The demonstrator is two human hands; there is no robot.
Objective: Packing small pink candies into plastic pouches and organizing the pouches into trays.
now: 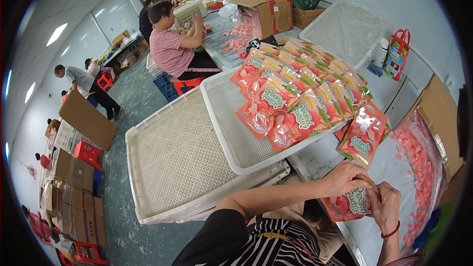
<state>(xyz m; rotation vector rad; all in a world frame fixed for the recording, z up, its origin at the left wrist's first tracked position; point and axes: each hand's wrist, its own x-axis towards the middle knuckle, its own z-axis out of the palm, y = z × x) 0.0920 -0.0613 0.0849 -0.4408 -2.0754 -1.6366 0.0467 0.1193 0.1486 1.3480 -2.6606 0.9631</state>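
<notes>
My left hand (343,179) and my right hand (387,206) meet at the top edge of a pink candy pouch (349,207), fingers closed on it. The pouch tilts over the table's near edge, and its opening is hidden behind my fingers. Just beyond my left hand, more pink pouches (365,130) lie in a small stack on the table. Farther off, rows of filled-looking pouches (305,103) overlap in a white perforated tray (231,135). To the right of my right hand, pink wrapped candies (421,162) spill from a plastic-lined cardboard box (438,113).
Another white tray (172,152) rests on a tray stack at my left. Behind the pouches are a plastic-lined bin (340,29), an open carton (276,15) and a red-handled bag (397,54). A person in pink (167,44) sits at the table's far end.
</notes>
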